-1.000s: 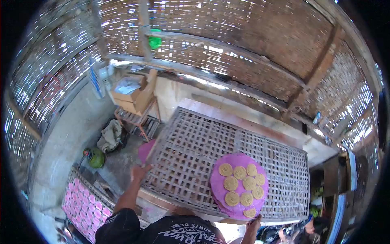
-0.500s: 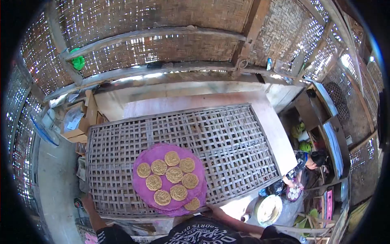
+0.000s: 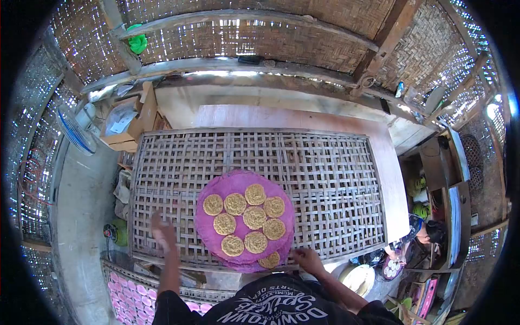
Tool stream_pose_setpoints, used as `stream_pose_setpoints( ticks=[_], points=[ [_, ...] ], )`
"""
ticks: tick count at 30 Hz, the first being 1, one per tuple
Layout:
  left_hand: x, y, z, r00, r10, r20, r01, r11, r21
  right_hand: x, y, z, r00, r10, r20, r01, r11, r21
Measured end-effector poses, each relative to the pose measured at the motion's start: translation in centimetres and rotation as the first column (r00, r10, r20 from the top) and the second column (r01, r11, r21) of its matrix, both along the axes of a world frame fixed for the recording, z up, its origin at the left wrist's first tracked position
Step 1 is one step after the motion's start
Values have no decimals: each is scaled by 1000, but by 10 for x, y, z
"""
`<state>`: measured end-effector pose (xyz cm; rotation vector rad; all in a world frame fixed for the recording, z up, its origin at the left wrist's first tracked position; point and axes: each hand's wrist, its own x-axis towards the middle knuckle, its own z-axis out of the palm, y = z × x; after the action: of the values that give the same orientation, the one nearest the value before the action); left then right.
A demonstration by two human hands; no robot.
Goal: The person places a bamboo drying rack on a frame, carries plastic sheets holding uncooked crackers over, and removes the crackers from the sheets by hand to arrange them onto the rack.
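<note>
Purple sheet btwn L fingers & R fingers, nearer R.

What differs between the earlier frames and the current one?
The left hand has moved rightward from the woven rack's left end to over its slats. Its earlier grip is unclear. The right hand remains near the pink sheet; the round pieces keep their arrangement.
</note>
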<state>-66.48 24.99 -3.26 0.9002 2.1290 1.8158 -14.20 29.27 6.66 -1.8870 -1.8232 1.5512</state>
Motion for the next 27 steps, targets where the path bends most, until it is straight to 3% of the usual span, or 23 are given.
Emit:
stream_pose_setpoints(
  ticks=[1,2,3,4,6,9,12,13,14,17,18,21,22,24,25,27],
  points=[
    [83,33,84,923,-107,-371,-20,946,-323,-3,10,-1,998,-55,-7,55,989,138],
    [120,47,72,934,-219,-283,144,954,-263,-8,24,-3,998,-64,5,62,973,223],
    [154,60,60,856,-326,-400,216,930,-297,-15,37,-3,997,-72,12,65,950,306],
    [195,76,73,869,-428,-248,348,885,-310,-20,48,-2,996,-86,-38,93,949,300],
    [244,117,81,793,-431,-431,230,867,-443,-29,66,-1,984,-110,-142,148,946,287],
    [262,167,40,701,-450,-554,57,809,-585,-29,78,6,974,-47,-220,120,935,334],
    [265,195,34,636,-622,-457,32,612,-790,-6,83,-4,961,-10,-275,114,923,367],
    [261,199,32,668,-602,-438,66,633,-771,5,87,-12,950,-12,-312,130,923,362],
    [255,202,30,701,-579,-417,94,655,-750,16,93,-17,947,-49,-317,141,951,274],
    [289,209,41,813,-451,-368,135,761,-635,49,117,-32,946,-42,-323,120,967,226],
    [298,205,54,848,-389,-359,120,801,-586,58,128,-35,891,-51,-451,130,981,145],
    [365,202,97,882,-303,-361,22,792,-610,74,165,-40,785,-96,-612,-2,987,-158],
    [386,195,66,574,-460,-677,-213,715,-666,75,181,-21,741,-79,-667,-95,971,-221],
    [422,184,44,257,-604,-755,-285,699,-656,68,215,-1,648,-408,-643,-62,813,-579],
    [443,181,65,357,-587,-726,-116,744,-658,70,223,1,606,-560,-565,-51,681,-731],
    [476,184,114,520,-570,-636,228,810,-540,84,247,-47,520,-572,-634,-97,698,-710]
  ],
)
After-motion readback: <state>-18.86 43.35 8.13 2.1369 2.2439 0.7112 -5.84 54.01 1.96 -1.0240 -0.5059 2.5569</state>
